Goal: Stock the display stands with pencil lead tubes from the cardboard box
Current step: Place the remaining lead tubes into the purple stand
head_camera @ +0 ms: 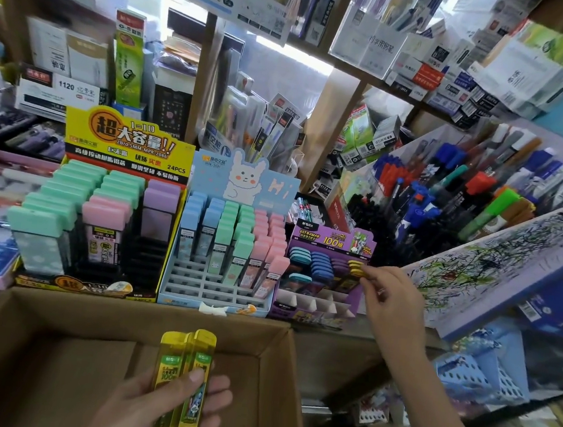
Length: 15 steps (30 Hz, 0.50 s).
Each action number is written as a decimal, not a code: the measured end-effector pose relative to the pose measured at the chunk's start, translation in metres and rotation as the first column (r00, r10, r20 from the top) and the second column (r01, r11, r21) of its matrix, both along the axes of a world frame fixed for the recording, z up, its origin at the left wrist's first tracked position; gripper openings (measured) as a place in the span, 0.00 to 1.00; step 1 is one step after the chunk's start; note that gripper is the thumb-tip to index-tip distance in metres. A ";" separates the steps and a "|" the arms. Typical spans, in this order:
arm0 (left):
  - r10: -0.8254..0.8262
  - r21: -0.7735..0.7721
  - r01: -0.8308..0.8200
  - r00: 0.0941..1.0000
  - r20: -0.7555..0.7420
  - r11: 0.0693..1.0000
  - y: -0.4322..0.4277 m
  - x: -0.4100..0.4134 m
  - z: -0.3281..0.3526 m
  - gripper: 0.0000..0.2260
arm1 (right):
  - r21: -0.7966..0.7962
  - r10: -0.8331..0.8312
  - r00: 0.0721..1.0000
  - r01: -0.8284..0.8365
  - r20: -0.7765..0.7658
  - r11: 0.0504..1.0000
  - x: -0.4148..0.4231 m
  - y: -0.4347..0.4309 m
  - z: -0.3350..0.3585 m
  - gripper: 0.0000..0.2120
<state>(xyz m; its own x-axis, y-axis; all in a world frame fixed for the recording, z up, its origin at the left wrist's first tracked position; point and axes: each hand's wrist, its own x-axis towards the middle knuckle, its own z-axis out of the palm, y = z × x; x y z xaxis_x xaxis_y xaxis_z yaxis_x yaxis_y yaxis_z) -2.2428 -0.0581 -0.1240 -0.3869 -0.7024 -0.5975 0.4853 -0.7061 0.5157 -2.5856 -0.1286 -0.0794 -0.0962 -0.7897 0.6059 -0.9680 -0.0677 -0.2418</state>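
At purple display stand (312,307), head view: right hand (392,299) pinching yellow lead tube (355,268) into rear right column. Left hand (165,405) gripping two more tubes (186,366) over cardboard box (54,346). Front slots unfilled; likely well short of done.

Your left grip (166,400) sits low in the middle of the view, palm turned up. It holds two yellow lead tubes (189,352) that lie along it, pointing away from you. The thumb (196,377) presses across them from above, and the fingers (220,391) curl up from beneath on the right side. Your right arm (443,408) comes in bare from the lower right, stretched forward and to the left, with the wrist nearly straight. Your right grip (389,301) has the back of the hand up, and its bunched fingertips (366,277) pinch the top of one yellow tube (355,268). The two grips are well apart.
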 end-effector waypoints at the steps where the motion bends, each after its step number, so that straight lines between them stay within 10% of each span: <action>1: -0.004 0.002 0.004 1.000 -0.003 1.000 0.000 0.000 0.001 0.12 | 0.001 -0.004 1.000 0.004 -0.006 1.000 0.001 0.001 0.000 0.11; 9: -0.010 -0.022 0.010 1.000 -0.018 1.000 0.002 -0.002 0.008 0.20 | -0.119 0.118 0.970 -0.095 0.211 0.988 0.040 0.020 0.008 0.10; 15: -0.017 -0.035 0.017 1.000 -0.003 0.999 0.002 -0.002 0.010 0.21 | 0.088 0.197 0.796 -0.298 0.573 0.950 0.102 0.044 0.000 0.08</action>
